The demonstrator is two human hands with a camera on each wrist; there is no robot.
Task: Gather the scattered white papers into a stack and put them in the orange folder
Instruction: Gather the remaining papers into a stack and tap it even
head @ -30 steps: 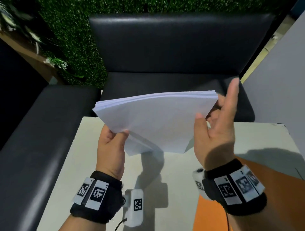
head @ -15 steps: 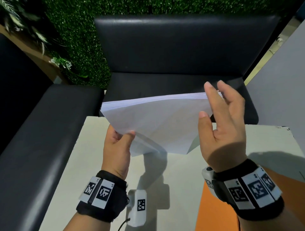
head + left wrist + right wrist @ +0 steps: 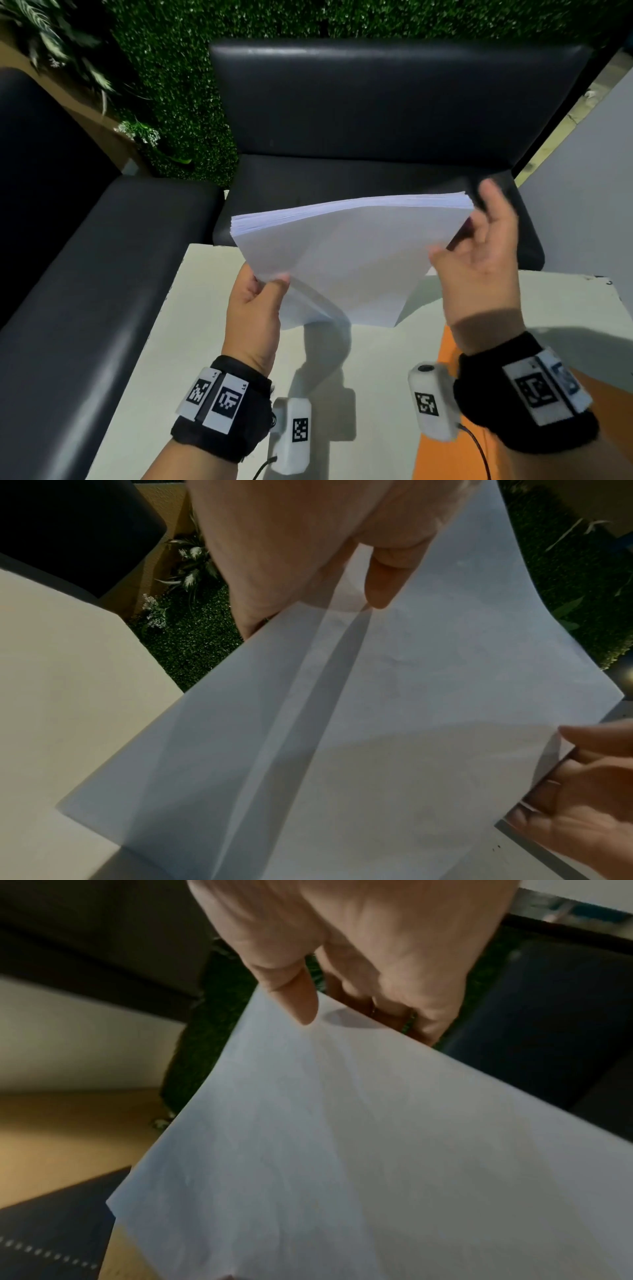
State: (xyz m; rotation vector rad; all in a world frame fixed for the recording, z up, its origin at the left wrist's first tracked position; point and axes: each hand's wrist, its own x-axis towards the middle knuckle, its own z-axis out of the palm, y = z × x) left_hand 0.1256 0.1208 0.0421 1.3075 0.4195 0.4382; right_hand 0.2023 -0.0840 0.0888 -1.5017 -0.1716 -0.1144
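Note:
A thick stack of white papers (image 3: 349,260) is held tilted above the white table (image 3: 205,342), its lower corner close to the tabletop. My left hand (image 3: 270,284) pinches the stack's lower left edge, thumb on the front sheet (image 3: 377,723) and fingers hidden behind. My right hand (image 3: 462,222) is at the right edge, with its thumb on the front sheet (image 3: 342,1150) and its fingers behind the edge. The orange folder (image 3: 435,462) lies flat on the table's near right, mostly under my right wrist.
A black sofa seat (image 3: 85,274) runs along the table's left side and a black chair (image 3: 376,120) faces me beyond the far edge. A green hedge wall (image 3: 171,68) stands behind them. A grey wall (image 3: 582,205) rises to the right.
My right hand has come down from the stack's top right corner to its right edge, and its thumb now lies on the front sheet. The left hand has kept its hold.

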